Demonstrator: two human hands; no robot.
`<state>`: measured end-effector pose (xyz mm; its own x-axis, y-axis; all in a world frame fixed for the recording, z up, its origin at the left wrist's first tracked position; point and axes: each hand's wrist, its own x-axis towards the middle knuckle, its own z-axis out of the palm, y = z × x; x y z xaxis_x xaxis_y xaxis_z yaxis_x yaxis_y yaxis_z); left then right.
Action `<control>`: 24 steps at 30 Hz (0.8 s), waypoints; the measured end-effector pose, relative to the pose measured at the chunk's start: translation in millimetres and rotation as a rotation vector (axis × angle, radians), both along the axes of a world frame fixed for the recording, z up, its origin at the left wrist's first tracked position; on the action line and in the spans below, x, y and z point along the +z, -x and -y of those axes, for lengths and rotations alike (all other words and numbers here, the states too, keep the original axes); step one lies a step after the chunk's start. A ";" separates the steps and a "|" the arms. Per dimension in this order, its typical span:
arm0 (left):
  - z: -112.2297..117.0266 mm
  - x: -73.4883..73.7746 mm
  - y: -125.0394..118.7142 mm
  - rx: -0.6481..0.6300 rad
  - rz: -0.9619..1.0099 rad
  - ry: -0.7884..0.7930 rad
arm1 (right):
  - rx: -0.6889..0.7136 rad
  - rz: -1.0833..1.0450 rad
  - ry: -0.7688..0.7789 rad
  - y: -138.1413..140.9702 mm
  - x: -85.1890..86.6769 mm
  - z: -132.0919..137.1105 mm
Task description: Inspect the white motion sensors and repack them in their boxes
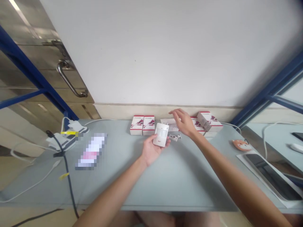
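Observation:
A white motion sensor (161, 135) lies in my left hand (151, 150), its window facing up and a short silver antenna at its upper right corner. My fingers are wrapped round it from below. My right hand (184, 121) is raised to the right of the sensor with its fingers stretched out to the left, and no object shows in it. Behind that hand a white printed piece (167, 121), perhaps a leaflet or an opened box, is partly covered. Small white parts (174, 137) lie on the table just right of the sensor; their kind is hard to make out.
Red and white boxes (143, 125) stand at the wall, with more boxes (210, 121) at the right. A blurred-out phone (92, 151), power strips (68, 137) and cables lie left on the grey table (165, 186). An orange animal-face item (241, 145) and a dark tablet-like device (272, 176) are right.

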<state>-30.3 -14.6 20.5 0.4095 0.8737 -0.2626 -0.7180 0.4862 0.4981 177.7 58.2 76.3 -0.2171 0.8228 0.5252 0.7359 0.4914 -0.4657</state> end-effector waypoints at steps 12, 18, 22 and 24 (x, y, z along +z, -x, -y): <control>6.2 -3.3 -13.2 -0.226 -0.049 -0.114 | 0.051 -0.832 0.737 5.8 -50.8 62.5; 8.0 -10.1 -16.2 -0.268 -0.071 -0.106 | 0.088 -0.917 0.773 -8.4 -58.9 56.1; 9.3 -12.0 -15.9 -0.276 -0.077 -0.125 | 0.088 -0.932 0.810 -11.4 -60.2 54.5; 9.8 -12.0 -16.0 -0.267 -0.091 -0.133 | 0.067 -0.922 0.808 -10.7 -59.8 55.0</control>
